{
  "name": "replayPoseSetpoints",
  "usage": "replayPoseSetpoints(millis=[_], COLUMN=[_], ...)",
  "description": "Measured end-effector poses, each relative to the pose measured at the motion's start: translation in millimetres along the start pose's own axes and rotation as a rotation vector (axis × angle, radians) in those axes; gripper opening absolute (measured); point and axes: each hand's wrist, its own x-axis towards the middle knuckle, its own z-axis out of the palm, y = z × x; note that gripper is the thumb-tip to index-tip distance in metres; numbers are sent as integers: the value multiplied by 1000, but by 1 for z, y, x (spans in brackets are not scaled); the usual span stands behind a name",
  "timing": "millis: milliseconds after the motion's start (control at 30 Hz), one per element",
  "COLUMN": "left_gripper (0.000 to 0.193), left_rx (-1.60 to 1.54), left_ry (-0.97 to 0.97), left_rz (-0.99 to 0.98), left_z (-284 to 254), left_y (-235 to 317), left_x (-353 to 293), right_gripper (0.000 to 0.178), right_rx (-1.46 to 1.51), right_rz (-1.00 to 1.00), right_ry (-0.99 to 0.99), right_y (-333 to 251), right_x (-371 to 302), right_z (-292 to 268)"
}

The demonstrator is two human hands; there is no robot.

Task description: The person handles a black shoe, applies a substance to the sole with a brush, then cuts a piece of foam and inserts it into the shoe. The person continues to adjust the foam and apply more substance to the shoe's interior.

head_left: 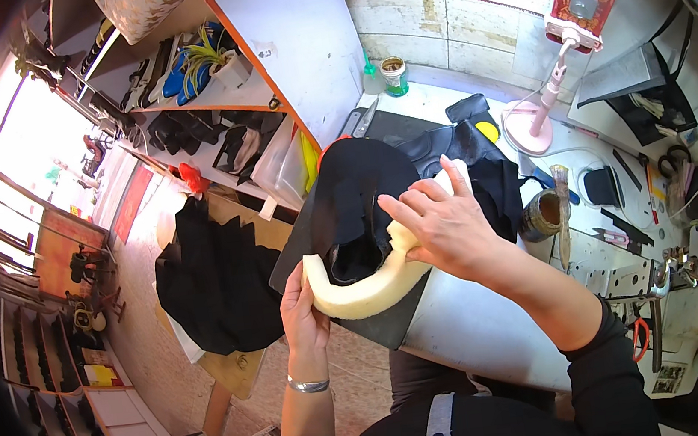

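Note:
A thick, pale yellow foam strip [366, 296] bends in a U around the near side of a black rounded piece [369, 164] with a dark opening; its exact kind I cannot tell. My left hand [301, 314] is closed on the strip's left end, fingers behind it and a bracelet on the wrist. On the right, my right hand [445, 228] pinches the strip between thumb and fingers, and part of the foam shows beyond its fingertips. The black piece lies on a dark mat [379, 328] at the table's edge.
Right of my right hand stand an open jar [542, 215] with a brush and a pink phone stand [528, 127]. A knife [368, 117] lies at the back beside a green-labelled jar [394, 76]. Black cloth [214, 276] hangs at left, below a shoe shelf [254, 100].

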Motion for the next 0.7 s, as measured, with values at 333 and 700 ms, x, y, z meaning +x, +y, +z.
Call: replayPoseSetpoints(millis=[333,700], left_gripper=[35,93], left_rx=[-105,1657], left_ry=[126,-1079], left_rz=[144,187], left_z=[-11,39], left_y=[32,148], left_x=[-26,-110], right_gripper=[29,15], right_rx=[399,610], right_rz=[-79,-298], right_ry=[-120,-90], right_y=[-1,-72], right_x=[-13,-96], right_z=[-37,-51])
